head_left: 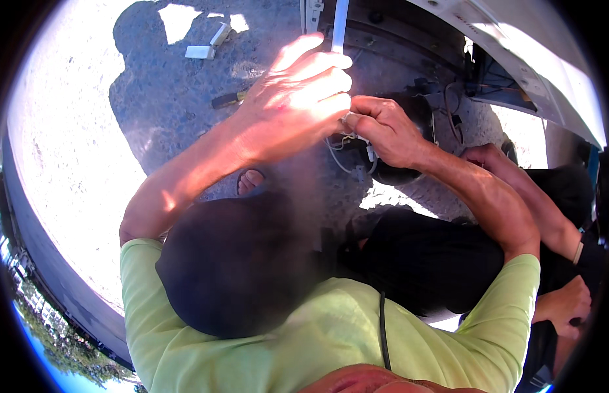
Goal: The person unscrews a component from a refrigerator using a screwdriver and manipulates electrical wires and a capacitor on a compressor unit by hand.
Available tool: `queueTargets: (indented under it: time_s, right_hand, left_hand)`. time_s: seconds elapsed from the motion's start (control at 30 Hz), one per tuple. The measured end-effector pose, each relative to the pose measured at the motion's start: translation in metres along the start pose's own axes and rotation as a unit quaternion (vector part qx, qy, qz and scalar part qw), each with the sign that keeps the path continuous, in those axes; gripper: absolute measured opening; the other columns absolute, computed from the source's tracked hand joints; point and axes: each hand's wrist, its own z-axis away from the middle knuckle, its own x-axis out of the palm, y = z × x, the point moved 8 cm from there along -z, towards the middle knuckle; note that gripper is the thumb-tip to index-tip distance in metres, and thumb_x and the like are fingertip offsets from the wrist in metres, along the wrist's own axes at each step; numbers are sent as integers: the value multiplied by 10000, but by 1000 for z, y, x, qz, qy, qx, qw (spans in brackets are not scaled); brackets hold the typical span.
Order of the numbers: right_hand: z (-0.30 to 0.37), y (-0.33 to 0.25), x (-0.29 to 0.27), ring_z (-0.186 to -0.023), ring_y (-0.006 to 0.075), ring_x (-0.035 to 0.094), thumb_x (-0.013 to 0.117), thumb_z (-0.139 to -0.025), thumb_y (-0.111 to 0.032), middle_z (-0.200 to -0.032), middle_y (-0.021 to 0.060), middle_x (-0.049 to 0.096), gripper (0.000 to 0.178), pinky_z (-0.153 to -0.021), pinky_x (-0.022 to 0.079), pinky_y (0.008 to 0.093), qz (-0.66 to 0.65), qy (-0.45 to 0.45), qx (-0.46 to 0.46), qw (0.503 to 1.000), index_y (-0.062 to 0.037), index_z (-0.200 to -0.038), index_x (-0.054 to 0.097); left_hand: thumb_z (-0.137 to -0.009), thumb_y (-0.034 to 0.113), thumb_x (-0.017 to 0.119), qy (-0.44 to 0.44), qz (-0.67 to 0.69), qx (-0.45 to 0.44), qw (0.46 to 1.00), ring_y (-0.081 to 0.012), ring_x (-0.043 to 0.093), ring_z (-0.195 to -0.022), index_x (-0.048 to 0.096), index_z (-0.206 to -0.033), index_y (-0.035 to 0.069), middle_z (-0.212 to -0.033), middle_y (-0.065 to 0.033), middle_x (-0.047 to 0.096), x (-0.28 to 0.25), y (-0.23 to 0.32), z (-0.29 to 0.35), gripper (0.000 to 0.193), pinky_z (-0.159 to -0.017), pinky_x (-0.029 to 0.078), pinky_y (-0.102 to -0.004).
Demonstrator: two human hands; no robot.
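Note:
My left hand [307,92] is raised with its back toward me, the little finger apart and the other fingers bent. Its thumb and whatever it pinches are hidden. Against its fingertips, my right hand [386,131] closes thumb and forefinger on the end of a thin white wire [347,136]. More white wire with a small connector [371,154] hangs just below, beside a black rounded unit [419,121]. A pale, bluish-white strip or tube [340,26] rises behind my left fingers; I cannot tell whether they touch it.
A tool with a black and yellow handle [229,99] lies on the rough ground, with small white blocks [199,52] farther off. A white panel [527,52] overhangs at upper right. Another person's hand [484,154] is close on the right. My black-clad knee [232,262] is in front.

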Motion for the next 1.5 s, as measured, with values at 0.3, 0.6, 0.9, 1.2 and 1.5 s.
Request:
queueTargets:
  time_s: [0.3, 0.6, 0.9, 1.2, 1.5]
  right_hand:
    - [-2, 5, -6, -808, 123, 611, 576, -991, -271, -867, 54, 668, 310, -729, 504, 332, -33, -16, 20, 999, 4, -894, 680]
    - [-5, 11, -2, -772, 116, 603, 594, -1001, -306, -832, 33, 660, 333, -719, 499, 330, -64, -9, 57, 996, -2, -901, 687]
    - [-3, 4, 3, -824, 87, 547, 545, -1029, -273, -860, 14, 624, 318, -764, 457, 288, -14, -26, 58, 998, -8, -916, 680]
    - [1, 8, 14, -647, 37, 381, 518, -1037, -271, -703, -52, 471, 300, -606, 336, 252, -56, -2, 94, 994, -25, -944, 663]
    - [14, 27, 18, -716, 63, 463, 510, -1093, -296, -765, -29, 521, 303, -671, 384, 251, -110, -15, 82, 990, -39, -1058, 666]
  left_hand:
    - [-828, 173, 789, -77, 92, 88, 989, -270, 620, -963, 645, -894, 56, -918, -60, 589, 16, -15, -10, 196, -1132, 459, -506]
    - [-880, 196, 733, -49, 71, 92, 992, -248, 624, -892, 596, -802, 98, -826, -32, 563, 8, -28, -5, 186, -1113, 461, -474]
    - [-779, 169, 834, 65, 88, 42, 993, -297, 668, -1086, 717, -996, 51, -1084, -103, 686, -21, -27, 6, 273, -985, 538, -439]
    - [-1017, 298, 677, 16, 311, -652, 691, -164, 695, -886, 495, -1516, 50, -1009, -118, 724, 104, -109, 259, 587, -776, 569, -319]
    - [-982, 329, 681, -15, 272, -690, 670, -168, 686, -880, 541, -1478, 46, -1056, -118, 726, 120, -114, 264, 588, -806, 553, -336]
